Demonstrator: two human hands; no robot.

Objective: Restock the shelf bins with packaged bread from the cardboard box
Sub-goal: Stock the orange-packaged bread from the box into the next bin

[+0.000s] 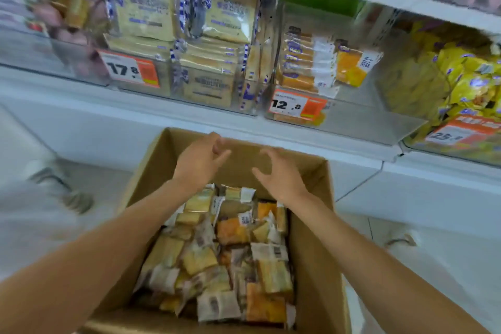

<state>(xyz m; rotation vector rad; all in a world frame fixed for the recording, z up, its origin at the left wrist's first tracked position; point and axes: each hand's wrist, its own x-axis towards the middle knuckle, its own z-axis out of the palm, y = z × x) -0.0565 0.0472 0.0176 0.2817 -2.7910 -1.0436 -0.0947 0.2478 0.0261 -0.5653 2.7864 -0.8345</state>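
Note:
An open cardboard box [311, 225] stands on the floor below the shelf, filled with several small packs of bread [217, 257] in yellow, orange and white wrappers. Both my arms reach over the box. My left hand [200, 160] and my right hand [279, 173] hover above the far end of the box, fingers loosely curved toward each other, holding nothing. Above them a clear shelf bin [352, 119] with a 12.8 price tag [296, 106] holds a short stack of orange and white bread packs [311, 65].
Left of that bin, a clear bin with a 17.8 tag [130, 69] is stacked with pale flat bread packs [211, 43]. Yellow packs [447, 70] fill the bin at right. A white shelf ledge [189, 122] runs above the box. A grey shoe [73, 195] shows at left.

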